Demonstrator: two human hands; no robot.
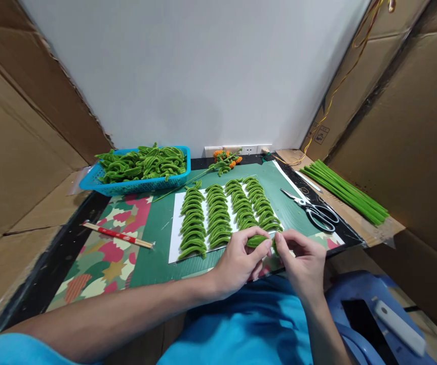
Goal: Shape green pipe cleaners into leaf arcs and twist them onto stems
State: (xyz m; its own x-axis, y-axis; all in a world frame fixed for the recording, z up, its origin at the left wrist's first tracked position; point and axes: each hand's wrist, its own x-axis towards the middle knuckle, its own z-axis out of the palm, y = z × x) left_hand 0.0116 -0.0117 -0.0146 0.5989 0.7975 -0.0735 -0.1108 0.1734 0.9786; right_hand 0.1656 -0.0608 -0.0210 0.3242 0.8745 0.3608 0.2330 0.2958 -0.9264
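Observation:
Near the table's front edge, my left hand (243,261) is closed on a green fuzzy piece (256,241) shaped like a leaf. Close beside it, my right hand (304,258) pinches the right end of the same green piece between thumb and fingers. Just beyond my hands lies a white sheet (175,235) bearing several curved green fuzzy pieces (218,215) in columns. Part of the held piece is hidden by my fingers.
A blue basket (134,187) of green pieces stands back left. Wrapped chopsticks (117,234) lie left. Scissors (313,210) and green stems (345,192) lie right. An orange-flowered stem (228,159) is at the back. A blue stool (355,286) holds a phone (368,329).

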